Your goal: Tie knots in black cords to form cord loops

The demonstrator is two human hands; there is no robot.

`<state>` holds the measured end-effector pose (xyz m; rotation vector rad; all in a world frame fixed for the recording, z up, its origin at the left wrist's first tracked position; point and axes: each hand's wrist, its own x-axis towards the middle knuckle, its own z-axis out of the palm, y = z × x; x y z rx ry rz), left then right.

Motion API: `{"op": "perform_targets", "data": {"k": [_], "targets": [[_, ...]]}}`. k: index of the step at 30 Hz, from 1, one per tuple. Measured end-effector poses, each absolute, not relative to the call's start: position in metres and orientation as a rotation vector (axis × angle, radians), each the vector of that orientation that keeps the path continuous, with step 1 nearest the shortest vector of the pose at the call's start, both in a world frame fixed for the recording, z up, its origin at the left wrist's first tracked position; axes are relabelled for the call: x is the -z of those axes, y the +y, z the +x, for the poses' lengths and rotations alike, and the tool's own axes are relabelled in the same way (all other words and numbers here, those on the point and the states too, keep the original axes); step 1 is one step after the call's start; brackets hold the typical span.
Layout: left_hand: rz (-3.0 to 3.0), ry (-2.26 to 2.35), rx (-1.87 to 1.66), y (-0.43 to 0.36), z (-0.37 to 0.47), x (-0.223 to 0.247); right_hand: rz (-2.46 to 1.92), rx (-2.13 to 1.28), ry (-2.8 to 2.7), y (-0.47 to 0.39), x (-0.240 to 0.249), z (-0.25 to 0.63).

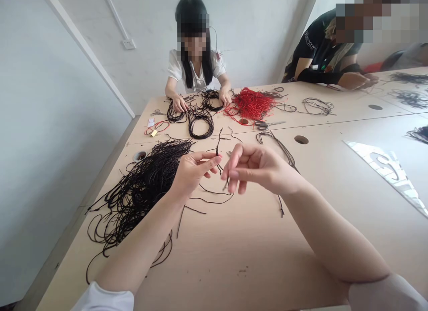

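My left hand [195, 168] pinches a thin black cord [217, 146] between thumb and forefinger. A knotted stretch of this cord stands up above the fingertips, and its lower part hangs down toward my right hand. Close beside it, my right hand [256, 168] is curled, thumb against the fingers, slightly blurred. Something thin and dark shows at its fingertips; whether that is the cord's end or a small tool, I cannot make out. Under and left of my left forearm lies a big tangled heap of black cords [147, 190].
Across the table [207, 266] a person in white handles coiled black cords [200, 124]. Near them are red cords [252, 104], scissors [267, 124] and a yellow-tagged red cord [154, 132]. A second person [321, 57] sits far right. The tabletop has round holes [301, 140].
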<state>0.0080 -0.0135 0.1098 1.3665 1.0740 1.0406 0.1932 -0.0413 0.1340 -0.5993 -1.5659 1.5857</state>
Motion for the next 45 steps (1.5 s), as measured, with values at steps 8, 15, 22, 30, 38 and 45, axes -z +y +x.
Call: {"op": "perform_targets", "data": {"k": [8, 15, 22, 30, 38, 45], "targets": [[1.287, 0.842, -0.805, -0.033, 0.03, -0.099, -0.855, -0.668, -1.589, -0.049, -0.128, 0.182], [1.065, 0.941, -1.018, -0.029, 0.024, -0.103, -0.892, -0.117, -1.928, -0.032, -0.119, 0.189], [1.028, 0.938, -1.123, -0.025, 0.021, -0.109, -0.917, -0.177, -1.9, -0.035, -0.12, 0.186], [0.987, 0.869, -1.016, -0.024, 0.016, -0.114, -0.962, -1.151, -1.699, -0.021, -0.117, 0.19], [0.864, 0.782, -0.584, -0.025, 0.013, -0.112, -0.691, -1.66, -1.648, -0.013, -0.11, 0.198], [0.916, 0.795, -0.512, -0.025, 0.013, -0.11, -0.701, -1.816, -1.585, -0.014, -0.116, 0.199]]}}
